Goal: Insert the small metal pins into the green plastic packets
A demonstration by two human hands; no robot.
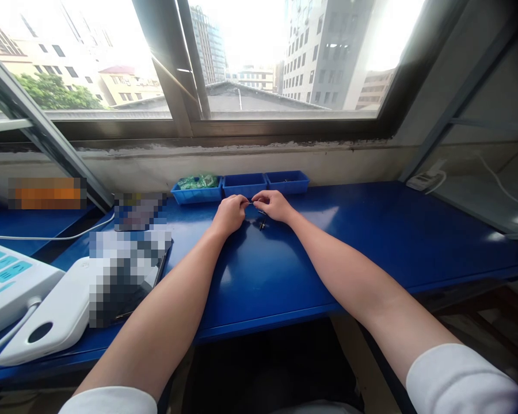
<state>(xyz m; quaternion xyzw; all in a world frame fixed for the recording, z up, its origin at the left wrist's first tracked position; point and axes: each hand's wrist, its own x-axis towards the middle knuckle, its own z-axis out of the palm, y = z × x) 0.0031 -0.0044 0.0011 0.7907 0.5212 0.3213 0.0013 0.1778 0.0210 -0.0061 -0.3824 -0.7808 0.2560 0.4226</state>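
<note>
Near the middle of the frame, the bare left hand point(232, 214) and bare right hand point(274, 205) pinch a tiny, thin, dark piece point(250, 202) between their fingertips, though it is too small to see well. It looks light, stiff and easy to drop, so its ends seem best to hold. Small dark metal bits point(262, 225) lie just below on the shiny blue table point(263, 282).

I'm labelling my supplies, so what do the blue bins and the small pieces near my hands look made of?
The blue bins: probably plastic, semi-gloss, with moulded-looking rims. The small pieces: perhaps metal, dark with bright glints; too small to be sure.
</note>
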